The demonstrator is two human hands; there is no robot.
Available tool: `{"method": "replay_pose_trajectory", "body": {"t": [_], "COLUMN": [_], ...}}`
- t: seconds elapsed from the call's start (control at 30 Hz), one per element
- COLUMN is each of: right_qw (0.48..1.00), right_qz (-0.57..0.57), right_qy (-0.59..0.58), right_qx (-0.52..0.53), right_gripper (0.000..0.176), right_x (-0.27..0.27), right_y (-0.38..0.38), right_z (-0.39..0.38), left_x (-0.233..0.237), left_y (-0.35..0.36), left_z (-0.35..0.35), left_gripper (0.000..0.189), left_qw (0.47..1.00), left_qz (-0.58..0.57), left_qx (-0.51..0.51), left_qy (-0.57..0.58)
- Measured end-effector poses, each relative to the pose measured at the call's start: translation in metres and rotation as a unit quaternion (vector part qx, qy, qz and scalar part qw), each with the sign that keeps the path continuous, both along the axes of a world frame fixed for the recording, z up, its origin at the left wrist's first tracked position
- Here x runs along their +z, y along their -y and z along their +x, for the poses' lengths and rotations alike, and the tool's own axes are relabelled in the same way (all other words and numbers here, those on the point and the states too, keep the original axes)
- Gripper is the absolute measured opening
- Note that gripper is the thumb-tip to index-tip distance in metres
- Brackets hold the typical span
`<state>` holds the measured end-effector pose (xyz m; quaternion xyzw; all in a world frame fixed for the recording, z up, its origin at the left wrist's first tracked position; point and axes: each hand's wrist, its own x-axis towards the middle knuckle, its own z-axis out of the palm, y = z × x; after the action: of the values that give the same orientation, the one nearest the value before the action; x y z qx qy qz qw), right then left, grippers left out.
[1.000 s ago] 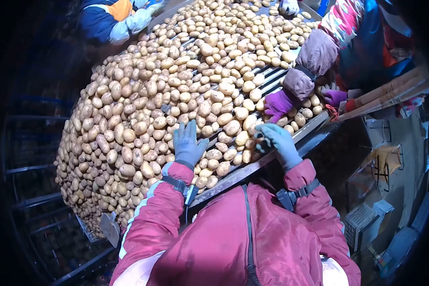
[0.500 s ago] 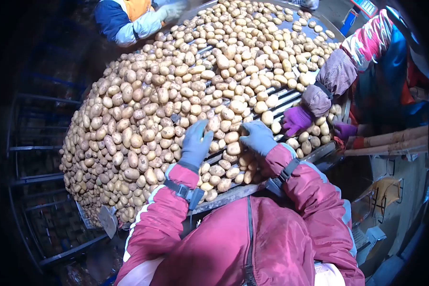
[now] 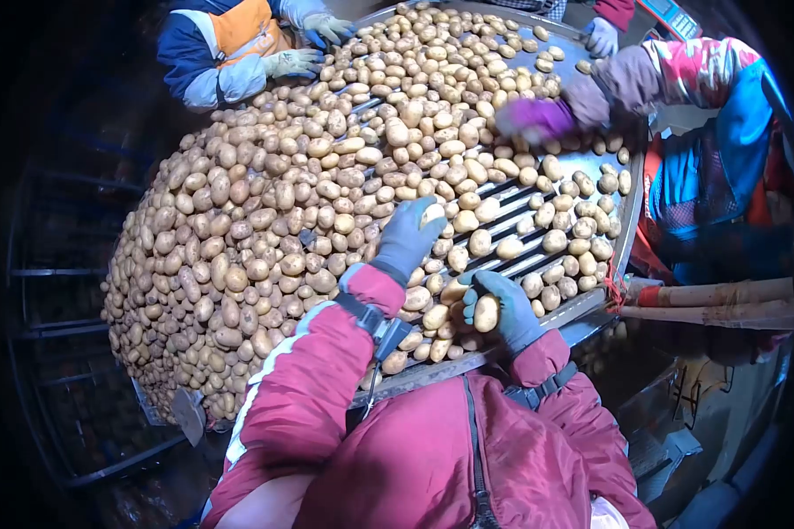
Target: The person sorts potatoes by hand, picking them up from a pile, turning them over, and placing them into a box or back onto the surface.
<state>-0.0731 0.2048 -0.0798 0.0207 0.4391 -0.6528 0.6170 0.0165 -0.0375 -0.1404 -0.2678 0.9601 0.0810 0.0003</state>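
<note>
A large heap of potatoes (image 3: 238, 220) covers the left and middle of a slatted metal table (image 3: 513, 216). My left hand (image 3: 406, 236), in a blue-grey glove, reaches over the middle of the heap, its fingers curled round a pale potato (image 3: 432, 214). Nearer the front edge, my right hand (image 3: 505, 309), gloved too, holds a potato (image 3: 486, 313) between thumb and fingers. Loose potatoes lie around both hands, and dark slats show beyond my right hand.
A co-worker's purple-gloved hand (image 3: 538, 120), blurred, is over potatoes at the upper right. Another person's gloved hands (image 3: 293, 63) touch the heap at the upper left. A third person's hand (image 3: 602, 37) rests at the far edge. Wrapped poles (image 3: 715, 300) stand at the right.
My left hand has moved right and farther forward onto a potato. My right hand has turned and lifted a potato near the front edge. The purple-gloved hand has moved farther away.
</note>
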Motion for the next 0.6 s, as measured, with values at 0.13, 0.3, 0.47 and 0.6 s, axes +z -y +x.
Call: {"method": "replay_pose_trajectory", "body": {"t": [0.13,0.3,0.47,0.6], "right_qw": [0.997,0.998,0.995,0.997], "right_qz": [-0.007,-0.007,0.01,0.021], "right_qy": [0.075,0.068,-0.071,-0.014], "right_qx": [-0.017,0.019,0.069,0.067], "right_gripper": [0.052,0.059,0.05,0.053], "right_x": [0.018,0.01,0.01,-0.018], "right_y": [0.009,0.015,0.009,-0.003], "right_z": [-0.002,0.018,0.036,0.053], "left_x": [0.081,0.086,0.121,0.101], "left_y": [-0.034,-0.074,-0.114,-0.078], "left_z": [0.019,0.047,0.088,0.133], "left_gripper": [0.041,0.047,0.046,0.044], "left_qw": [0.663,0.711,0.83,0.827], "left_qz": [0.676,0.64,0.524,0.548], "left_qx": [0.202,0.164,0.051,0.118], "left_qy": [-0.251,-0.241,-0.185,-0.036]}}
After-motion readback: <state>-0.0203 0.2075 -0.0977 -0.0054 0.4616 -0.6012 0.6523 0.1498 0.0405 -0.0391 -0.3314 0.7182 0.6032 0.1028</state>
